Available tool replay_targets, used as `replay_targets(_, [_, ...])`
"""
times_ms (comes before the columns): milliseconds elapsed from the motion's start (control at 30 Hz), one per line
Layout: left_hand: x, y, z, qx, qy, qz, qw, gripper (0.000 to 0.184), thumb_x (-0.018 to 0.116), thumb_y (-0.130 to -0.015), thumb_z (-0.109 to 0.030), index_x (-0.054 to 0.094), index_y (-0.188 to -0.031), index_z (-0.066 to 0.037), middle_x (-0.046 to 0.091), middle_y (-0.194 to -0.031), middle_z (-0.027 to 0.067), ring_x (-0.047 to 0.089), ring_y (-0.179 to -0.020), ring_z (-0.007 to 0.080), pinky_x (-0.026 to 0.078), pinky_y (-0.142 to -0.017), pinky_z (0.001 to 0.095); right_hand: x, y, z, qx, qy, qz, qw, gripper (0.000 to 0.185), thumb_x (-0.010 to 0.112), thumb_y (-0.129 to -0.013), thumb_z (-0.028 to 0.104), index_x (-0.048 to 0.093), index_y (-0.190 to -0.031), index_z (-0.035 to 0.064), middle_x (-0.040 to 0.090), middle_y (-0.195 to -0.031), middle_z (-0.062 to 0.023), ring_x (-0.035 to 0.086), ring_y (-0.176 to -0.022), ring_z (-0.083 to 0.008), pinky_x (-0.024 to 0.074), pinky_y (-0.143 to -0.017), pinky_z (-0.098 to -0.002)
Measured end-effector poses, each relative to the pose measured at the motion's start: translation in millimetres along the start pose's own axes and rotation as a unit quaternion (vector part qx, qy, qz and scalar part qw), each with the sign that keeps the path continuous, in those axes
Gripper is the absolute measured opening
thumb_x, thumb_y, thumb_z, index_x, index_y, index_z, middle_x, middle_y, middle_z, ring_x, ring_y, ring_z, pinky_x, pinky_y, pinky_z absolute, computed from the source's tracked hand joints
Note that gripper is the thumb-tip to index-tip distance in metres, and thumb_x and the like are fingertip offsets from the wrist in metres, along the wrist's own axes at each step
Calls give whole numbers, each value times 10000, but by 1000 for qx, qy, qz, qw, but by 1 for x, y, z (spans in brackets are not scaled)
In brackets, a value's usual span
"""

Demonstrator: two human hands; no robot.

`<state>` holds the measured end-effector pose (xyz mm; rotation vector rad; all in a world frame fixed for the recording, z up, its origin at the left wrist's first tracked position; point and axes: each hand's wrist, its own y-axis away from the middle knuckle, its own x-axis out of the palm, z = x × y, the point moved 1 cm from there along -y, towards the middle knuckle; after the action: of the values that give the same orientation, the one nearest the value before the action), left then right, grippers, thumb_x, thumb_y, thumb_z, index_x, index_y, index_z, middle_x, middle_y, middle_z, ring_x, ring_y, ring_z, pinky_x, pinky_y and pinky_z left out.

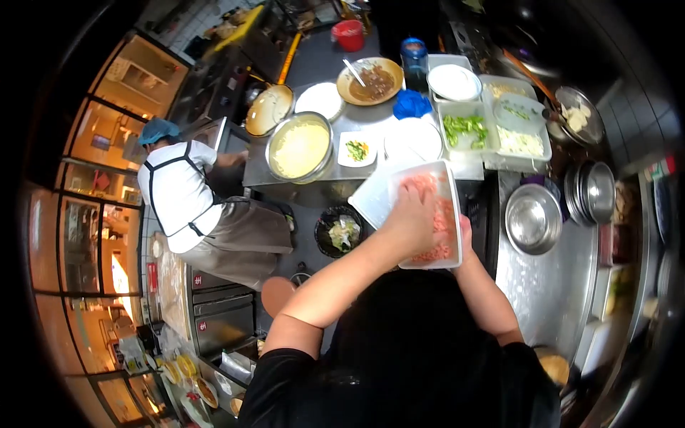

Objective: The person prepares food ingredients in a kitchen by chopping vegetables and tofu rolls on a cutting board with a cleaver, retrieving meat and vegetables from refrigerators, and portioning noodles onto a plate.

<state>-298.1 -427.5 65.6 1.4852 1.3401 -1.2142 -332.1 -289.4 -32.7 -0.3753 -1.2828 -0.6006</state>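
Observation:
A white plastic container (457, 214) of pink raw chopped meat (444, 232) is tilted in front of my chest. My right hand (466, 234) grips its right side, mostly hidden behind the wall. Inside, the curled fingers of my left hand (414, 222) dig into the meat; the fingertips are partly buried. A pale plastic lid or tray (371, 200) sticks out at the container's left. Beyond it on the steel counter are a small white plate of chopped vegetables (357, 150) and a white plate (414, 140).
A steel bowl of yellow noodles (301, 146), a pan of brown sauce (370, 80) and tubs of cut greens (464, 130) stand on the counter. Below is a black waste bin (340, 232). A co-worker (182, 192) bends at the left. Metal bowls (533, 220) sit right.

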Motion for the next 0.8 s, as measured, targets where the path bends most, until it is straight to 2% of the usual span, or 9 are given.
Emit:
replay_targets(67, [6,-12,-11,-6,15,47,999,877,797,-787,-374,406,-1424,83,486,-1190,450,512,-1151,552,467,-998,480,-15,-1,10,-15,-12,-38,999,816,620,-844,437,347,-1534,96,458,-1496,-179,482,-1352,-359,423,-1112,-517])
replay_targets(133, [0,-21,-25,-55,119,164,978,861,789,-787,-382,421,-1417,76,509,-1148,418,541,-1096,536,476,-978,483,-32,8,22,2,-17,-77,997,807,617,-848,445,357,-1525,91,466,-1487,-181,495,-1338,-359,430,-1107,-511])
replay_targets(233, [16,-26,-39,-68,154,168,971,763,793,-785,-309,471,-1382,40,523,-1184,387,565,-1077,515,489,-951,491,-55,7,31,21,-30,-83,996,757,547,-894,466,369,-1520,79,488,-1474,-186,523,-1317,-352,427,-1116,-490])
replay_targets(300, [40,-26,-40,-67,206,148,965,676,792,-781,-253,512,-1335,14,540,-1200,346,579,-1055,496,497,-930,493,-69,10,36,64,-88,-25,994,716,520,-921,446,375,-1518,79,506,-1455,-192,540,-1303,-348,432,-1114,-487])
replay_targets(400, [54,-27,-41,-78,251,115,958,513,779,-777,-170,585,-1230,-28,585,-1170,281,595,-1042,462,504,-914,490,-78,11,39,86,-85,-77,990,696,534,-916,438,398,-1498,81,532,-1427,-191,552,-1285,-347,449,-1095,-494])
replay_targets(500, [64,-32,-28,-60,273,36,960,357,755,-785,-130,647,-1114,-45,633,-1056,243,621,-1000,433,515,-878,473,-78,6,44,89,-83,-51,991,662,531,-918,433,435,-1469,78,552,-1407,-185,567,-1266,-345,463,-1080,-498])
replay_targets(633, [39,-41,-19,-122,350,20,929,201,721,-808,-113,687,-990,-35,661,-914,227,652,-914,409,527,-801,446,-65,0,48,34,-41,-71,996,651,526,-920,441,469,-1441,54,578,-1381,-177,583,-1247,-336,462,-1086,-482])
replay_targets(733, [49,-47,5,-46,330,-38,942,162,712,-841,-132,692,-968,-34,657,-913,233,646,-823,417,530,-749,433,-65,-13,45,1,-11,-111,994,696,546,-904,462,458,-1446,34,571,-1393,-171,576,-1260,-333,454,-1096,-481])
replay_targets(800, [46,-52,20,-69,334,-25,940,157,717,-853,-136,696,-973,-37,664,-887,205,662,-780,359,536,-735,408,-59,-27,40,-3,-36,-108,994,663,575,-886,437,476,-1431,72,564,-1391,-171,571,-1254,-339,460,-1080,-487])
